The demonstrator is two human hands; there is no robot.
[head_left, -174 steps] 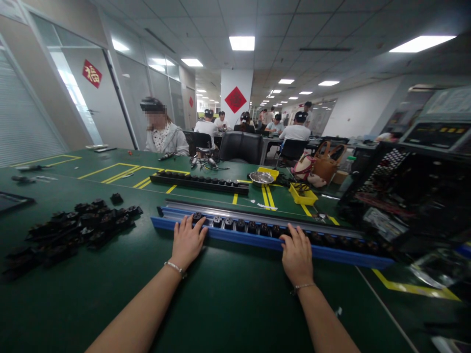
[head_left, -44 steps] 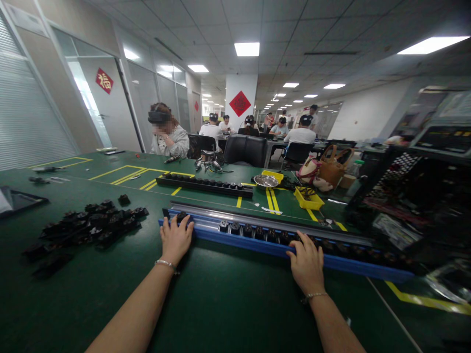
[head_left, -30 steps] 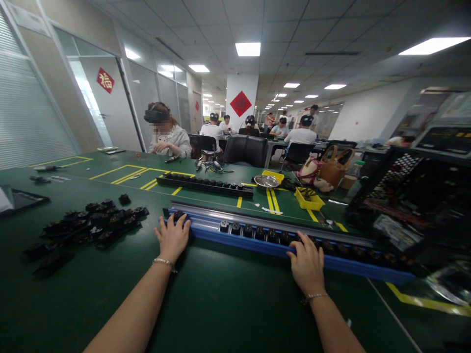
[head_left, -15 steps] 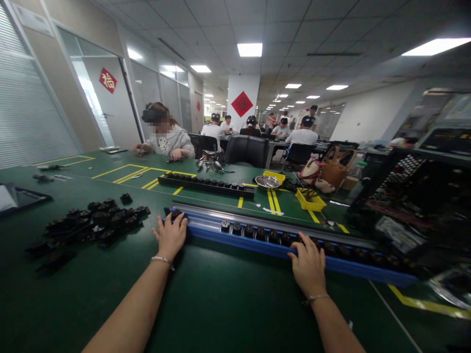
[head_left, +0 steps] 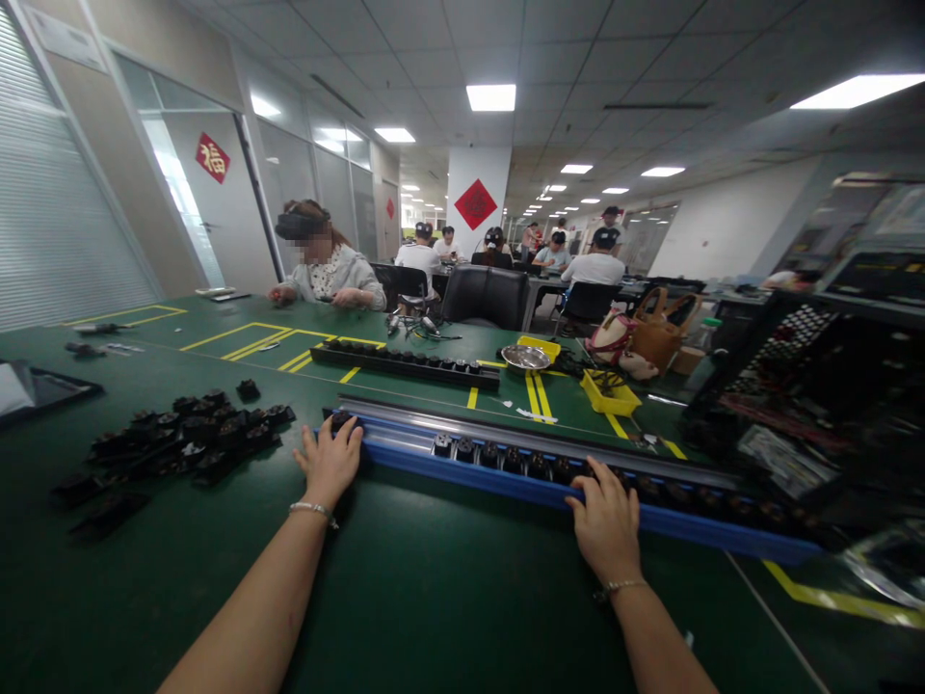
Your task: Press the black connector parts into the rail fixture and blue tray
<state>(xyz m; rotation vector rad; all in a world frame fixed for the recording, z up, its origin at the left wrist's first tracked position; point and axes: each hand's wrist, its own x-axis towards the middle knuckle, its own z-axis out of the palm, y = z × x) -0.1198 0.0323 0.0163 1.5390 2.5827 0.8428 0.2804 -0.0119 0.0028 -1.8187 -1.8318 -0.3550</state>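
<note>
A long blue rail (head_left: 434,465) with a metallic channel lies across the green table in front of me. A row of small black socket-like parts (head_left: 513,460) sits along it, towards the right. At the rail's left end, my left hand (head_left: 329,463) has its fingers spread, the tips by a single black part (head_left: 342,420); whether they touch it is unclear. My right hand (head_left: 607,516) is bent over the rail's front edge right of the middle, fingers curled on it and partly hiding the row. Loose black parts (head_left: 192,439) lie heaped left of my left hand.
Behind the rail stands a black strip (head_left: 405,368) filled with similar parts. Further back are a metal bowl (head_left: 526,358) and a yellow bin (head_left: 611,392). A dark open-framed case (head_left: 780,386) rises at right. Across the table sits a co-worker (head_left: 332,275).
My left hand has shifted slightly left and back towards me at the rail's end. My right hand and the rail stay put. The co-worker across the table has moved both hands a little.
</note>
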